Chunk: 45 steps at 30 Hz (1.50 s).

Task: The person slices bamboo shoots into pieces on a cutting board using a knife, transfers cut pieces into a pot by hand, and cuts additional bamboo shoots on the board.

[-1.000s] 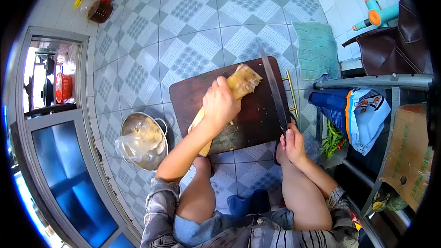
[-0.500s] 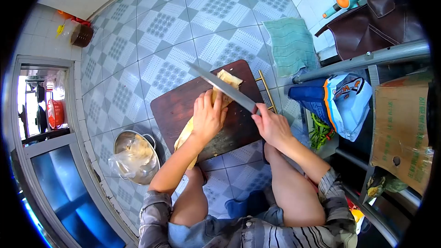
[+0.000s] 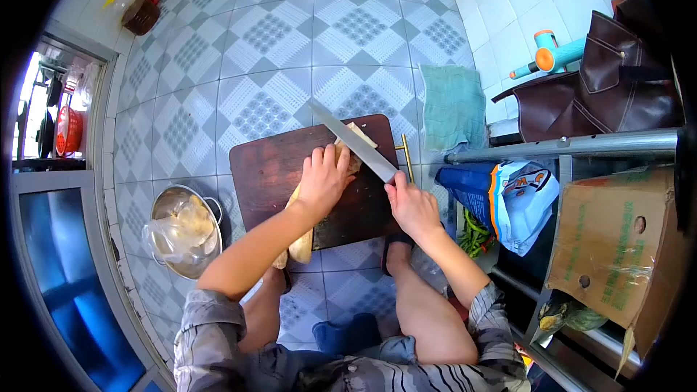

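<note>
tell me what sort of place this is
Probably a kitchen, perhaps in a home: a large knife is held over a cutting board, with a metal bowl beside it and green vegetables at the right.

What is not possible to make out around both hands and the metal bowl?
Head view: middle of the long pale food, covered by the left hand.
Head view: most of the handle of the knife, hidden in the right hand.
Head view: exact contents of the metal bowl, partly veiled by clear plastic.
</note>
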Motion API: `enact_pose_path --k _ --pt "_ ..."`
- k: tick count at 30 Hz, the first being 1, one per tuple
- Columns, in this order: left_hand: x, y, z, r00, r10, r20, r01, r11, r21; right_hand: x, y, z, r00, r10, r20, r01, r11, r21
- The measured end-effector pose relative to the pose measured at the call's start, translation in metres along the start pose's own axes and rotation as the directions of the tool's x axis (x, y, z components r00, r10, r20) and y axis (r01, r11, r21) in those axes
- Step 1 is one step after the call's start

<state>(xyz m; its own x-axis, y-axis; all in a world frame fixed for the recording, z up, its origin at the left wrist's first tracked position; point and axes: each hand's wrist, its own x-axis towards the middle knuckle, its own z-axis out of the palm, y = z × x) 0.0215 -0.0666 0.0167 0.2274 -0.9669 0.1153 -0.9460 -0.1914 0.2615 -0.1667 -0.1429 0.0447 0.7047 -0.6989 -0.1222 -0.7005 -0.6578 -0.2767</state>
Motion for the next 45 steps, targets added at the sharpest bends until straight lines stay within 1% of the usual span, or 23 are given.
enact_pose_path --k 2,4,6,8,9,11,13,15,16,17,19,20,21,23,24,25,27,29,31,37,40,42,45 --pt "0.004 -0.010 -0.007 0.981 0.102 0.168 -0.112 0.992 0.054 -0.003 0.001 0.001 1.000 0.008 0.005 -0.008 0.999 0.032" --pt "0.003 -0.006 -0.011 0.982 0.112 0.151 -0.125 0.989 0.081 -0.009 -0.006 0.000 1.000 0.026 0.013 -0.027 0.995 0.098" --pt "0.001 0.004 -0.009 0.986 0.108 0.125 -0.121 0.988 0.101 -0.012 -0.009 0.004 0.999 0.026 0.024 -0.028 0.997 0.074" --pt "-0.003 0.015 -0.001 0.997 -0.051 0.052 0.043 0.987 0.154 -0.011 -0.007 0.004 0.999 0.028 0.036 -0.030 0.999 0.045" --pt "-0.001 0.018 -0.003 0.997 -0.061 0.038 0.055 0.986 0.156 -0.011 -0.004 0.004 0.999 0.014 0.030 -0.015 0.999 0.038" --pt "0.001 0.021 -0.008 0.924 -0.352 0.147 0.353 0.935 0.021 -0.011 -0.001 0.005 0.999 0.011 0.033 -0.013 0.999 0.047" --pt "0.003 0.018 -0.014 0.933 -0.332 0.138 0.327 0.943 0.061 -0.010 -0.002 0.001 0.999 0.010 0.052 -0.015 0.995 0.103" --pt "0.009 0.012 -0.017 0.927 -0.225 0.299 0.188 0.971 0.147 -0.008 -0.003 0.002 0.995 0.044 0.090 -0.057 0.987 0.147" --pt "0.011 0.003 -0.010 0.951 -0.138 0.278 0.081 0.975 0.206 -0.007 -0.003 0.003 0.995 0.039 0.095 -0.053 0.987 0.153" --pt "0.014 -0.004 -0.007 0.947 -0.144 0.286 0.084 0.974 0.211 -0.007 -0.002 0.003 0.994 0.056 0.099 -0.075 0.976 0.203" --pt "0.024 -0.017 -0.006 0.948 0.049 0.313 -0.139 0.953 0.270 -0.006 -0.001 0.005 0.992 0.074 0.106 -0.099 0.961 0.257" --pt "0.025 -0.020 -0.007 0.953 0.074 0.294 -0.158 0.949 0.272 -0.007 -0.001 0.005 0.991 0.077 0.106 -0.103 0.960 0.261" --pt "0.022 -0.017 -0.004 0.952 0.070 0.298 -0.154 0.950 0.270 -0.008 0.000 0.005 0.991 0.077 0.106 -0.102 0.960 0.261" --pt "0.013 -0.005 0.000 0.975 -0.060 0.216 0.000 0.963 0.269 -0.010 -0.001 0.007 0.992 0.064 0.111 -0.090 0.964 0.251" --pt "0.008 0.000 0.000 0.975 -0.103 0.196 0.057 0.971 0.231 -0.011 -0.002 0.008 0.992 0.059 0.109 -0.084 0.967 0.240" --pt "0.004 0.006 0.000 0.975 -0.105 0.196 0.058 0.972 0.230 -0.012 -0.003 0.008 0.992 0.059 0.110 -0.084 0.968 0.238" --pt "0.001 0.018 -0.001 0.978 -0.186 0.092 0.172 0.975 0.137 -0.015 -0.004 0.006 0.997 0.024 0.075 -0.037 0.984 0.174" --pt "0.007 0.029 -0.002 0.976 -0.195 0.096 0.186 0.978 0.098 -0.017 -0.004 0.002 0.997 0.022 0.072 -0.032 0.989 0.145" --pt "0.012 0.038 0.005 0.973 -0.226 0.043 0.213 0.956 0.200 -0.016 -0.004 -0.003 0.997 0.013 0.074 -0.021 0.994 0.109" --pt "0.009 0.031 0.022 0.982 -0.189 0.007 0.181 0.952 0.249 -0.010 -0.002 -0.013 0.996 0.009 0.086 -0.013 0.999 0.047" --pt "0.009 0.024 0.021 0.988 -0.149 0.040 0.136 0.963 0.232 -0.013 0.002 -0.014 0.992 0.028 0.120 -0.026 0.999 -0.019" --pt "0.010 0.019 0.019 0.993 -0.080 0.091 0.056 0.969 0.239 -0.015 0.002 -0.011 0.993 0.022 0.120 -0.026 0.999 0.034" --pt "0.012 0.008 0.013 0.991 -0.011 0.131 -0.018 0.976 0.217 -0.019 0.000 -0.010 0.992 0.029 0.120 -0.033 0.999 0.029"
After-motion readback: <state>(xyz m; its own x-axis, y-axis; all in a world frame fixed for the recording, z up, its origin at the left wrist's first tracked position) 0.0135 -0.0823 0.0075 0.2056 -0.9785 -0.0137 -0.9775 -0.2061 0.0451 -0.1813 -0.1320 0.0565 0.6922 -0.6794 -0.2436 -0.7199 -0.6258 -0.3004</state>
